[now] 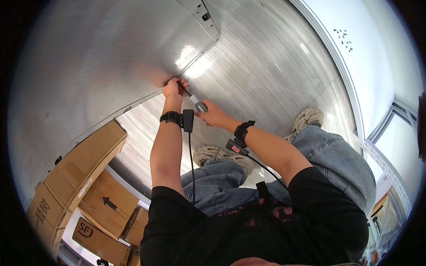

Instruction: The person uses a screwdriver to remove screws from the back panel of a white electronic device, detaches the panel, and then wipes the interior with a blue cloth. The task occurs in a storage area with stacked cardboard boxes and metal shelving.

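L hand (174,88) half-curled at panel (111,57) edge, R hand (210,112) gripping screwdriver (198,103).

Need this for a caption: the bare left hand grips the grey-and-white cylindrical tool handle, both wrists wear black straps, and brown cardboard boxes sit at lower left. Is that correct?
No: the head view shows the bare right hand gripping the tool handle, not the bare left hand. The black straps and brown cardboard boxes are as you say.
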### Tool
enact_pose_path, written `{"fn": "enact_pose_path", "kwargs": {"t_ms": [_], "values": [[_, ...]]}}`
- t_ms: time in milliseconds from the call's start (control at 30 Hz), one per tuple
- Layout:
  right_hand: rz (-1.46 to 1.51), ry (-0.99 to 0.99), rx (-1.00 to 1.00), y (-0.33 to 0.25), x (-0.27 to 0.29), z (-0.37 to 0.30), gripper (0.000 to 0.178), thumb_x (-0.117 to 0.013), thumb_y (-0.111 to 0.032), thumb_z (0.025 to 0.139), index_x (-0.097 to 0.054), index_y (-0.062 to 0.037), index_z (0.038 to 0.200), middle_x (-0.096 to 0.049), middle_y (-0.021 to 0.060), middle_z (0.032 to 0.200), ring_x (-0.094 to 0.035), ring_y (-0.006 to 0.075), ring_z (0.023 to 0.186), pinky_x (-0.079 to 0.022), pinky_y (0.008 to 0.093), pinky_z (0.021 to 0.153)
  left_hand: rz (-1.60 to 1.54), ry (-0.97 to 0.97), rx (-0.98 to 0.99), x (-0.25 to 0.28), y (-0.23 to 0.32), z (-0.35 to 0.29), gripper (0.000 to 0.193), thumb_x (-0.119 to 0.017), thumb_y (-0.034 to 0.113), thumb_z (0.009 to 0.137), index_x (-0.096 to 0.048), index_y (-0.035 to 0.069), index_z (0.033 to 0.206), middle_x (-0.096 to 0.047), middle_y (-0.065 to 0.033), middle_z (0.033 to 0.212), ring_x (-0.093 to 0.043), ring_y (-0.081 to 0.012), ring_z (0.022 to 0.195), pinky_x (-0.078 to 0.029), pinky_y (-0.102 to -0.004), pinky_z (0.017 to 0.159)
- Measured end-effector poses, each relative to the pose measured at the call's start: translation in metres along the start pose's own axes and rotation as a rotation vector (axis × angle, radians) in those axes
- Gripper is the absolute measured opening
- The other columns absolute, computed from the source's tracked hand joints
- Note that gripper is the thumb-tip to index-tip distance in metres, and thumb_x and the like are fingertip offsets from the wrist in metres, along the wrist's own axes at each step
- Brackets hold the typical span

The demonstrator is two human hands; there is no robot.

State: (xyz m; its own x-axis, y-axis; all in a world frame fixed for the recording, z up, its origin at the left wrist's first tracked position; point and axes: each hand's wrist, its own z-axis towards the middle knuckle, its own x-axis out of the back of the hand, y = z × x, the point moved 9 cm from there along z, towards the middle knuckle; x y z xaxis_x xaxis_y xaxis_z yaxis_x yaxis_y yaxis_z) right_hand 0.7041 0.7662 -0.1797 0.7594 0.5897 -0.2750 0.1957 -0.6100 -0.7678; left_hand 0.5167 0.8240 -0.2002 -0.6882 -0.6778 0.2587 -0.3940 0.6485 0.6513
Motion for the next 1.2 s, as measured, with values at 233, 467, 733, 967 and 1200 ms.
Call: {"fn": "enact_pose_path", "kwargs": {"t_ms": [233,467,733,967,1200], "values": [[0.045,0.085,0.076,0.015,0.017,0.011,0.038,-0.068,-0.028,0.083,-0.054,-0.0006,0.105,-0.058,0.0105,0.08,-0.056,0.0169,0.056,-0.046,0.033,0.05,0.119,-0.175,0.061,0.0,0.003,0.0,0.013,-0.048,0.014,0.091,-0.059,0.008,0.089,-0.066,-0.0041,0.078,-0.063,-0.0182,0.072,-0.048,-0.0318,0.067],[0.032,0.057,0.166,0.003,0.054,-0.011,0.028,-0.069,-0.02,0.08,-0.055,-0.0028,0.097,-0.055,0.0033,0.072,-0.052,0.0117,0.062,-0.043,0.0292,0.054,0.087,-0.31,0.161,0.0,0.003,-0.015,0.013,-0.05,0.018,0.093,-0.059,0.009,0.098,-0.068,-0.0064,0.098,-0.061,-0.0196,0.087,-0.047,-0.0335,0.078],[0.148,0.389,0.746,-0.141,0.111,-0.075,0.013,-0.062,-0.003,0.071,-0.054,-0.0047,0.081,-0.055,0.0027,0.07,-0.051,0.0122,0.066,-0.04,0.0282,0.061,0.028,-0.34,0.164,0.002,0.016,-0.04,0.014,-0.053,0.017,0.092,-0.059,0.007,0.1,-0.065,-0.0056,0.098,-0.059,-0.0195,0.085,-0.047,-0.035,0.078],[0.193,0.477,1.067,-0.321,0.128,-0.169,0.03,-0.062,0.002,0.068,-0.063,-0.0042,0.097,-0.06,0.003,0.089,-0.055,0.0122,0.079,-0.045,0.0268,0.071,-0.078,-0.404,0.175,0.0,0.031,-0.061,0.015,-0.051,0.022,0.095,-0.059,0.01,0.094,-0.064,-0.0061,0.099,-0.061,-0.0207,0.087,-0.051,-0.0337,0.075],[0.093,0.522,1.292,-0.412,0.114,-0.25,0.035,-0.064,0.0,0.072,-0.061,-0.0032,0.106,-0.06,0.0056,0.104,-0.057,0.0152,0.092,-0.047,0.0291,0.08,-0.146,-0.44,0.132,-0.006,0.075,-0.13,0.016,-0.048,0.021,0.095,-0.059,0.009,0.092,-0.063,-0.0057,0.095,-0.061,-0.0211,0.086,-0.051,-0.0337,0.074]]}}
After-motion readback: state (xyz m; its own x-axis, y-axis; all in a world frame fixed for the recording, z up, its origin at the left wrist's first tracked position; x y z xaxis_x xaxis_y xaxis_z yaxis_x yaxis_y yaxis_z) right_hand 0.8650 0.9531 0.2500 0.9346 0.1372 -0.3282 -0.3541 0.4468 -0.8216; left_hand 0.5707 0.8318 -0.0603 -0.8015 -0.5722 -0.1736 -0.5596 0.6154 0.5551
